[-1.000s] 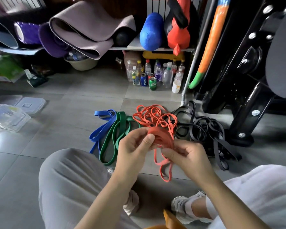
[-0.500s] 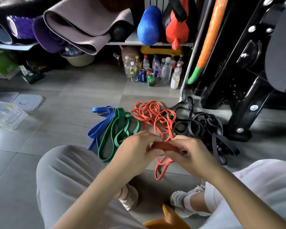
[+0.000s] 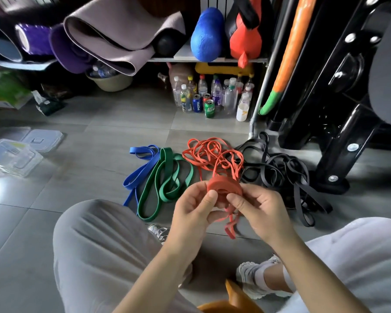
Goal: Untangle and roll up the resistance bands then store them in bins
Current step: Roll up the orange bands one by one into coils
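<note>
A person sits on a grey tiled floor (image 3: 95, 168), knees spread, both hands raised in front of them. The left hand (image 3: 193, 207) and right hand (image 3: 256, 208) together hold a partly wound coil of red band (image 3: 223, 186), thumbs and fingers curled around its rim; the loose tail of the band (image 3: 230, 224) hangs down between the wrists. On the floor just beyond the hands lie four heaps side by side: a blue band (image 3: 142, 166) at the left, a green band (image 3: 165, 181) beside it, a tangle of red bands (image 3: 208, 154) in the middle, and a tangle of black bands (image 3: 285, 175) at the right. Clear plastic bins (image 3: 11, 157) sit well apart at the far left, with a lid (image 3: 43, 137) lying beside them. Bottles and cans (image 3: 212, 96) stand under a shelf (image 3: 181, 55) behind the bands.
</note>
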